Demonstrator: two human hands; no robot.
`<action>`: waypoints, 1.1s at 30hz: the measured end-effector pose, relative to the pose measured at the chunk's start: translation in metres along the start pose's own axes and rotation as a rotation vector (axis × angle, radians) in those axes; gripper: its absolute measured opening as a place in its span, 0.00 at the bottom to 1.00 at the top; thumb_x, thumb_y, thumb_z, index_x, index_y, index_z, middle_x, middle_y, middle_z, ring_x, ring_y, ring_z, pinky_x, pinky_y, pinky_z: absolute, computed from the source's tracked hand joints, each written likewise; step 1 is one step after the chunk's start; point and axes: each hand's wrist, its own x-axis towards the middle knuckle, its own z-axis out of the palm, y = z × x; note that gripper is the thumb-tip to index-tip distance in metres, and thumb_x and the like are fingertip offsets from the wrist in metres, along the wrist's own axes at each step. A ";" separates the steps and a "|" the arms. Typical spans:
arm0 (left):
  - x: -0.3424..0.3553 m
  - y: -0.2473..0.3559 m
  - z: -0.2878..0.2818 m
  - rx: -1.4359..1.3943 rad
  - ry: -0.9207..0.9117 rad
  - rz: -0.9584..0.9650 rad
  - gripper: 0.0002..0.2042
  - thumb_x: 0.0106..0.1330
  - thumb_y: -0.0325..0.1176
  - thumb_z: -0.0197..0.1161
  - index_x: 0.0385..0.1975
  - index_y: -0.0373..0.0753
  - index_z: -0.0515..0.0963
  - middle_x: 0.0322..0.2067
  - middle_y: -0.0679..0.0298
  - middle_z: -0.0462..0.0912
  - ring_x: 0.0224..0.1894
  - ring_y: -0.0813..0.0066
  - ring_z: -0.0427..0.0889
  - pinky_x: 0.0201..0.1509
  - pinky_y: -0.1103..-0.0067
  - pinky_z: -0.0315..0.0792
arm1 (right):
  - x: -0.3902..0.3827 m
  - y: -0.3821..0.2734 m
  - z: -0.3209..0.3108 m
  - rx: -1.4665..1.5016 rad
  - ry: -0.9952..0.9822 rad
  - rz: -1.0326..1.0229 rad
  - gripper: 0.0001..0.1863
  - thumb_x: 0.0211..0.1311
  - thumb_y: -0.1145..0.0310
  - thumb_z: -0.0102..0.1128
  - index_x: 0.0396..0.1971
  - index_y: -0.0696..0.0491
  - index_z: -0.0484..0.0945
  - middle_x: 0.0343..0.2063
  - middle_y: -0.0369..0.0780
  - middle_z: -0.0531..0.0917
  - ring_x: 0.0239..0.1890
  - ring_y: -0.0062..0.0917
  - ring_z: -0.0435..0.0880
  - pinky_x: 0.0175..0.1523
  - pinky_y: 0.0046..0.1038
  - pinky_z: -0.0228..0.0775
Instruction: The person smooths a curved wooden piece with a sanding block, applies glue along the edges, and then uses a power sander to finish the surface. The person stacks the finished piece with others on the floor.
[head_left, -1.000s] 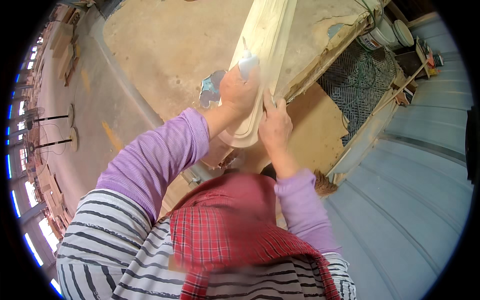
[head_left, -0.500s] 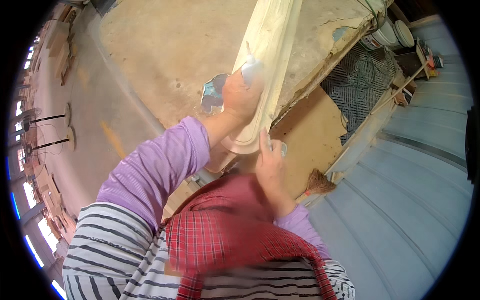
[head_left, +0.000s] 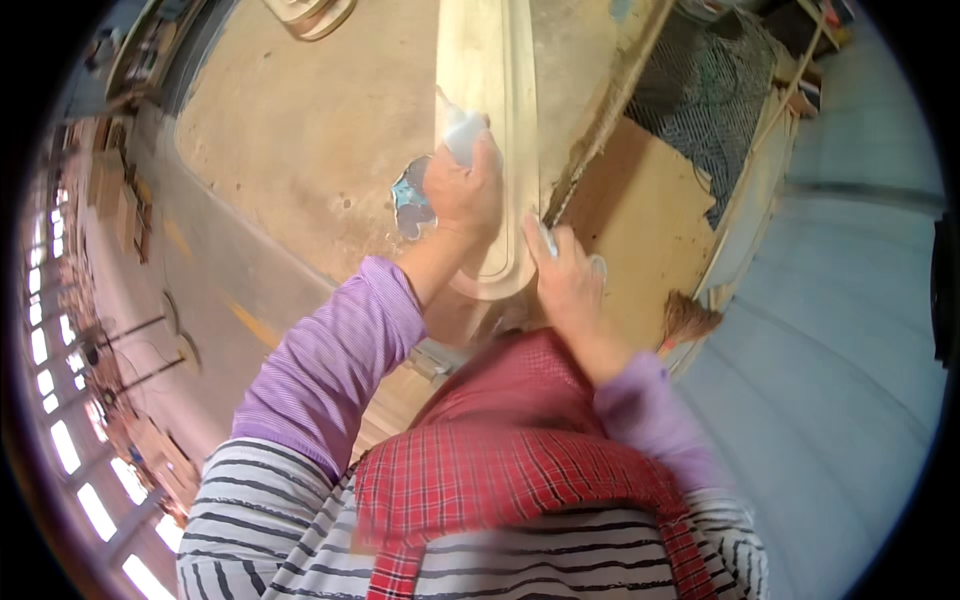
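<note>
A long pale wooden board (head_left: pixel 512 60) with a rounded near end and a grooved border lies on the worktable. Above its left part, my left hand (head_left: pixel 465 200) is wrapped round a white squeeze bottle (head_left: pixel 462 135), whose thin nozzle points to the far left. My right hand (head_left: pixel 572 285) is at the board's right edge near the rounded end. Its fingers are closed round a small pale object (head_left: pixel 548 238), mostly hidden by the hand, and the forefinger reaches along the board's edge. Whether the object touches the board I cannot tell.
The brown worktable (head_left: pixel 290 130) has a worn bluish patch (head_left: pixel 411 197) beside my left hand. Another rounded wooden piece (head_left: pixel 315 18) lies at its far left. On the right are a thin brown panel (head_left: pixel 640 200), a dark mesh mat (head_left: pixel 690 100), a brush (head_left: pixel 690 320) and a grey wall.
The view has turned, so the board stands more upright in it and another wooden piece shows at the far left. Both hands keep their holds; my right hand sits slightly farther from the board's end.
</note>
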 end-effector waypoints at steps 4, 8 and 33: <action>0.005 -0.002 0.005 0.016 -0.040 0.033 0.17 0.67 0.39 0.56 0.50 0.35 0.77 0.43 0.63 0.83 0.43 0.78 0.79 0.50 0.81 0.70 | 0.048 0.017 0.004 0.014 0.105 -0.003 0.31 0.56 0.76 0.48 0.63 0.41 0.64 0.34 0.43 0.72 0.34 0.37 0.78 0.31 0.37 0.75; 0.008 -0.019 0.003 -0.007 -0.034 0.070 0.18 0.68 0.39 0.55 0.50 0.32 0.75 0.47 0.63 0.81 0.46 0.77 0.77 0.52 0.80 0.69 | -0.023 0.003 0.015 0.128 0.038 0.036 0.30 0.56 0.75 0.47 0.62 0.41 0.65 0.34 0.42 0.72 0.34 0.36 0.79 0.32 0.35 0.75; -0.002 -0.029 0.011 0.010 0.071 0.377 0.15 0.67 0.37 0.56 0.45 0.32 0.73 0.35 0.60 0.79 0.36 0.70 0.76 0.40 0.73 0.70 | -0.044 0.083 -0.066 0.878 0.084 0.321 0.36 0.50 0.67 0.62 0.62 0.54 0.59 0.52 0.50 0.74 0.49 0.41 0.78 0.54 0.34 0.69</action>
